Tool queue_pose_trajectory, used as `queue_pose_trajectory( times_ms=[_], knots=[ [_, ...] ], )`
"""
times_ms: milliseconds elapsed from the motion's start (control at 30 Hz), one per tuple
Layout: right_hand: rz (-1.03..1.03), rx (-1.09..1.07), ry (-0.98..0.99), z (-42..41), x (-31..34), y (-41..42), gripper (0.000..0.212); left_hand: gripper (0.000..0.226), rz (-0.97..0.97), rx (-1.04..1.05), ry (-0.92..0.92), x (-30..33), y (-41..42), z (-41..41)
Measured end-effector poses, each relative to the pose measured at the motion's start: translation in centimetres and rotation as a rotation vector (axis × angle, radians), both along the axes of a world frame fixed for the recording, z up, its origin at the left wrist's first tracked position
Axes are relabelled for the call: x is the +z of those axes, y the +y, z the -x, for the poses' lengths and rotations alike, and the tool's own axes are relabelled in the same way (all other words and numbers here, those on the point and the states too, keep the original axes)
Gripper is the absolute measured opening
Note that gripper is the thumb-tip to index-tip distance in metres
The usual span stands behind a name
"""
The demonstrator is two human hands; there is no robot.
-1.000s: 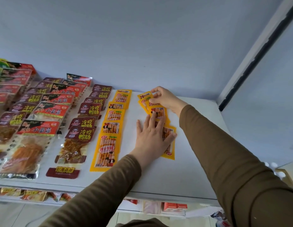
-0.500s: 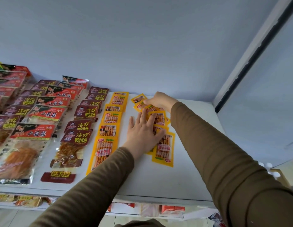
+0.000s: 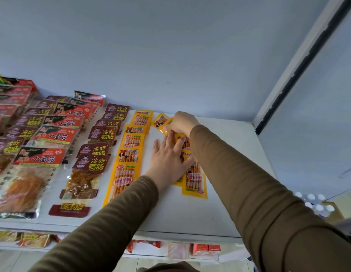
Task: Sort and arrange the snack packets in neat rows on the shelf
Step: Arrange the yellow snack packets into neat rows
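Since earlier frame, both my hands slid toward 12 o'clock along yellow packets.

Left to right: red-label packets (image 3: 41,160), maroon packets (image 3: 96,162), tidy yellow row (image 3: 127,167), all on shelf (image 3: 170,213). At 3 o'clock of tidy row, left hand (image 3: 167,160), fingers straight, presses loose yellow row (image 3: 194,177). At 12 o'clock, right hand (image 3: 182,122) pinches far yellow packet (image 3: 167,127).

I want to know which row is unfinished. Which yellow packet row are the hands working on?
The right-hand yellow row, crooked and overlapping under the left hand and right hand; the neat yellow row beside it lies untouched.
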State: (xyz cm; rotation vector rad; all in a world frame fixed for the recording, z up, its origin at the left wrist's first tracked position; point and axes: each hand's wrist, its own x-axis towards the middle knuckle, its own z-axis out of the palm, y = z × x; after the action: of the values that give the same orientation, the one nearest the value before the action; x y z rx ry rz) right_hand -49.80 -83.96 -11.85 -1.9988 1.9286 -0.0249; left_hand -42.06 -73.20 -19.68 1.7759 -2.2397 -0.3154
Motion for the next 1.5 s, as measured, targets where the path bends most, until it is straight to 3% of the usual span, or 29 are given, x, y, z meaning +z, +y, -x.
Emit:
queue_pose_trajectory(
  times_ms=[67, 133, 200, 333, 433, 767, 1000, 1167, 1267, 1333, 1433, 1500],
  knots=[
    [-0.056, 0.002, -0.029, -0.2, 0.2, -0.3, 0.04, 0.081, -0.006, 0.0, -0.006, 0.1, 0.1, 0.0],
    [-0.106, -0.028, -0.11, -0.1, 0.2, -0.5, 0.043, 0.081, -0.009, -0.001, -0.006, 0.3, 0.3, -0.1],
    [-0.142, -0.064, -0.274, 0.6, -0.2, -0.7, 0.047, 0.079, -0.011, -0.003, -0.004, 0.5, 0.6, -0.2],
    [-0.133, -0.045, -0.637, 3.7, -1.1, -0.6, 0.027, 0.079, -0.031, 0.002, -0.013, 0.7, 0.9, -0.5],
    [-0.186, -0.063, -0.84, 5.3, -2.0, 0.1, 0.026, 0.079, -0.025, 0.009, -0.012, 0.8, 1.0, -0.5],
    [0.202, -0.478, -1.196, 0.4, -5.2, 3.4, 0.039, 0.072, 0.023, 0.018, -0.028, 2.0, 0.6, -3.1],
    [0.364, -0.495, -1.022, -1.1, -5.7, 4.0, 0.037, 0.07, -0.062, -0.085, -0.118, 3.7, 0.2, -5.0],
    [0.45, -0.274, -0.45, 1.9, -4.7, 3.6, 0.037, 0.075, -0.004, -0.063, -0.271, 4.4, 1.5, -6.1],
    [0.516, -0.139, -0.507, 3.3, -4.4, 3.2, 0.035, 0.074, 0.022, 0.024, -0.16, 4.8, 4.6, -5.5],
    [0.531, 0.05, -0.548, 3.2, -4.5, 3.3, 0.035, 0.072, 0.036, -0.042, -0.168, 4.6, 6.8, -4.9],
    [0.426, 0.308, -0.415, 2.8, -5.8, 3.7, 0.039, 0.071, 0.007, -0.121, -0.252, 3.9, 8.8, -4.6],
    [0.374, 0.326, -0.381, 2.8, -6.7, 3.8, 0.039, 0.075, -0.015, -0.12, -0.264, 3.4, 9.3, -4.9]
  ],
)
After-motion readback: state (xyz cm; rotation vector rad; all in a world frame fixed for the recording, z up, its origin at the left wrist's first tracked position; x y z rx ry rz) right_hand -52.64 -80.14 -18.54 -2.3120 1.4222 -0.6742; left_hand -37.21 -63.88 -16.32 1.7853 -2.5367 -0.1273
